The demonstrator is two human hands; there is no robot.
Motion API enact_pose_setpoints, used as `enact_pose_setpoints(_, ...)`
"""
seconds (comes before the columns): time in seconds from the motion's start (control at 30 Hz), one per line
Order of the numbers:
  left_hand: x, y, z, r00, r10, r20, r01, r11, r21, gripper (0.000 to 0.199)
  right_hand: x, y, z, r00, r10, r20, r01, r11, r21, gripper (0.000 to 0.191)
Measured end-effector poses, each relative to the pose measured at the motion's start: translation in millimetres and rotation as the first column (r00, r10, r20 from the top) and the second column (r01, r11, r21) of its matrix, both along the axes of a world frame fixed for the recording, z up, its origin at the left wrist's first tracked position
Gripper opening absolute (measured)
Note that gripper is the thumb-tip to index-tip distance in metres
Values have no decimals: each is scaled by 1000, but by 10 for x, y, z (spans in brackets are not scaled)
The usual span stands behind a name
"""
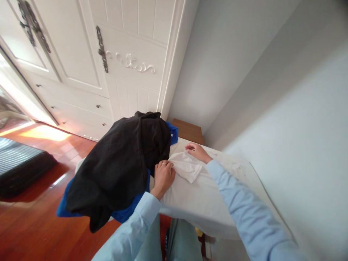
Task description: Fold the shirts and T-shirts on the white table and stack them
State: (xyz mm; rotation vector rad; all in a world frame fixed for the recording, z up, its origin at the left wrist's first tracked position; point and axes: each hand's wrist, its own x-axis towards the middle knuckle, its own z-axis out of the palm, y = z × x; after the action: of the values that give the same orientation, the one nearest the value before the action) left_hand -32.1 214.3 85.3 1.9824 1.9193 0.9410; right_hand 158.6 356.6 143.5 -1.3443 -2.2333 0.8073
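Observation:
A small, thin white cloth (187,166) is spread over the white-covered surface (198,203), and I cannot make out what kind of item it is. The fingers of my left hand (164,177), with a ring on one, are closed on its left end, right beside the black garment (116,163). At its upper edge, my right hand (198,152) pinches the cloth between thumb and fingers. The black garment lies heaped on the left part of the surface, and blue fabric (67,197) sticks out from beneath it.
A white wardrobe (130,87) with dark metal handles stands beyond the heap. Behind the surface is a brown wooden piece (187,131), near the grey wall (299,119). At left, a dark ribbed suitcase (24,163) lies on the red wooden floor (35,232).

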Motion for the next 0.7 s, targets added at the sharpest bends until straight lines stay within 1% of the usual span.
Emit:
enact_pose_setpoints(0.03, -1, -4, 8, 1000, -4, 3, 4, 1000, -5, 15, -55, 120, -55, 993, 27, 115, -38, 995, 93, 37)
enact_pose_setpoints(0.07, -1, -8, 15, 1000, -8, 8, 8, 1000, -9, 15, -101, 229, -100, 968, 79, 240, -118, 981, 156, 44)
enact_pose_setpoints(0.13, -1, -14, 23, 1000, -11, 16, 11, 1000, -13, 15, -162, 404, -157, 878, 197, 437, -307, 931, 197, 46)
enact_pose_setpoints(0.17, 0, -16, 24, 1000, -11, 18, 11, 1000, -13, 15, -176, 471, -168, 835, 241, 495, -376, 907, 193, 42)
enact_pose_setpoints(0.2, 1, -16, 24, 1000, -10, 18, 10, 1000, -11, 15, -183, 527, -171, 804, 269, 530, -420, 889, 185, 36)
enact_pose_setpoints(0.27, 3, -15, 18, 1000, -6, 20, 6, 1000, 0, 15, -182, 613, -161, 772, 290, 566, -459, 870, 180, 28)
enact_pose_setpoints(0.3, 4, -14, 14, 1000, -4, 23, 4, 1000, 7, 14, -181, 647, -154, 763, 284, 581, -467, 863, 191, 27)
enact_pose_setpoints(0.33, 5, -13, 8, 1000, -1, 28, 1, 1000, 14, 14, -183, 676, -150, 767, 265, 585, -460, 862, 212, 27)
enact_pose_setpoints(0.4, 6, -13, -7, 999, -2, 40, 1, 1000, 24, 14, -206, 724, -159, 812, 192, 552, -392, 880, 270, 30)
enact_pose_setpoints(0.47, 8, -17, -25, 999, -17, 51, 15, 999, 31, 14, -257, 759, -202, 875, 102, 473, -268, 916, 298, 30)
enact_pose_setpoints(0.53, 11, -21, -47, 998, -28, 58, 26, 999, 41, 14, -330, 782, -280, 910, 29, 413, -160, 945, 286, 29)
enact_pose_setpoints(0.6, 14, -20, -71, 998, -25, 65, 22, 998, 54, 15, -411, 800, -379, 923, -23, 385, -88, 959, 268, 27)
enact_pose_setpoints(0.7, 19, -10, -106, 997, -6, 74, 1, 997, 76, 16, -511, 833, -503, 928, -104, 358, 5, 964, 266, 29)
